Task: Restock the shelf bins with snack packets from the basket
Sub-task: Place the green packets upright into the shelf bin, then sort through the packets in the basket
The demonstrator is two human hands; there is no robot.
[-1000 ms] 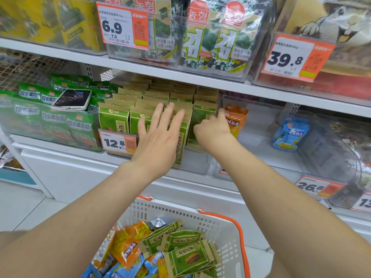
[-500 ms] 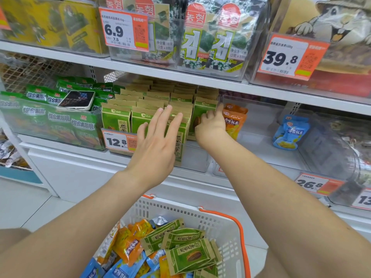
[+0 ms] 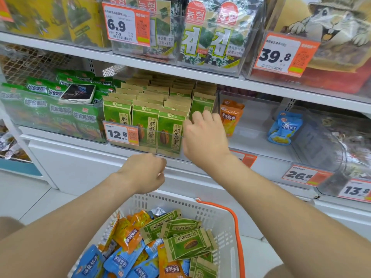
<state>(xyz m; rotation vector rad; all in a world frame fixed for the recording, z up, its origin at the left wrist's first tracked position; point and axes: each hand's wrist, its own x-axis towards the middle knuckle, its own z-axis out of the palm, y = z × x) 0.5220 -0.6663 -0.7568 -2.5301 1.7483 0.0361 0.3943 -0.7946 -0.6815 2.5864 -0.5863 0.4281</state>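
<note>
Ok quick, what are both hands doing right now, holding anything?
Left hand: fingers curled, nothing visible in it.
Right hand: fingers curled against the green packets; whether it pinches one cannot be told.

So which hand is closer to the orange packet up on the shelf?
Right. The right hand is just left of the orange packet, by the green packets. The left hand is lower and farther left, above the basket.
</note>
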